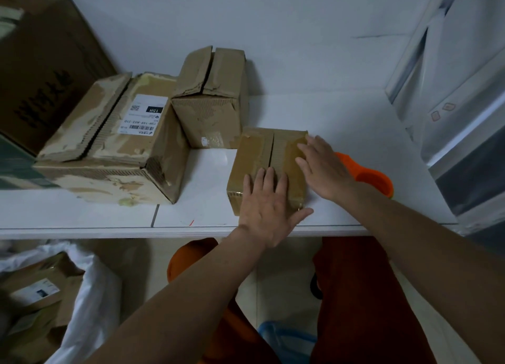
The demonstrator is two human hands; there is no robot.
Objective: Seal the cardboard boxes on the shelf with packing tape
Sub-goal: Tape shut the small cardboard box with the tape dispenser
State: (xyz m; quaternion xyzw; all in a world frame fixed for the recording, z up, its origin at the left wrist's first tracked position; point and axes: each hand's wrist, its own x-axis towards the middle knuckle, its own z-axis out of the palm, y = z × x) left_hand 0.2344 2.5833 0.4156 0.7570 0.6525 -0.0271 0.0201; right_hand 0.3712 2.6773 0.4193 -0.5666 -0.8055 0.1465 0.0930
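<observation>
Head view, box: small cardboard box point(269, 169) sits near the shelf point(191, 221) front edge, flap seam running away from the person
Left hand point(269, 210): flat, fingers spread, pressing the near end of the flaps
Right hand point(325, 169): flat, open, on the right flap
Tape dispenser point(369, 176): orange, just right of the box, partly hidden; the right hand is nearer
Other boxes point(210, 98): left and behind, seams gaping
</observation>
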